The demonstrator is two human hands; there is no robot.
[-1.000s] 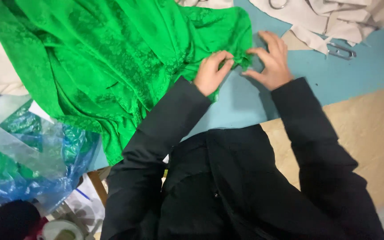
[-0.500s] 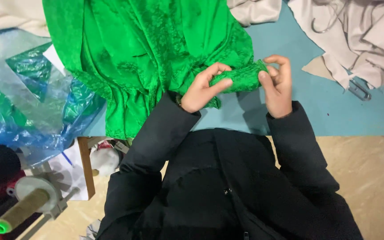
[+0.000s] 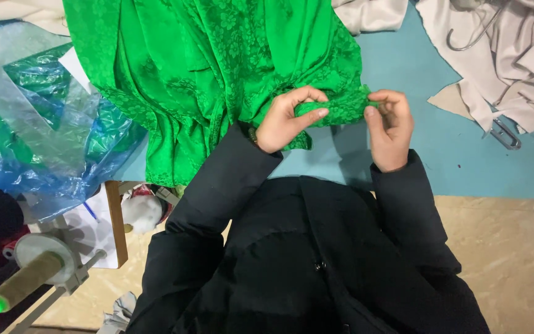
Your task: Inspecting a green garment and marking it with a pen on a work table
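A bright green fabric (image 3: 217, 68) with a woven flower pattern lies spread over the blue table (image 3: 452, 154) and hangs off its near edge. My left hand (image 3: 285, 120) and my right hand (image 3: 390, 127) both pinch a bunched edge of this green fabric near the table's front, a short stretch of cloth held taut between them. Both arms are in black padded sleeves, and my black jacket fills the lower middle of the view.
Pale beige cloth (image 3: 514, 68) is heaped at the top right with a metal hanger hook (image 3: 465, 40) and metal scissors (image 3: 505, 135). Clear and blue plastic bags (image 3: 38, 136) with green cloth sit left. A thread cone (image 3: 23, 287) stands at the lower left.
The view has shifted, so the fabric and hands sit lower and more central. My hands have gathered the fabric's edge and now hold it a little apart, off the table surface.
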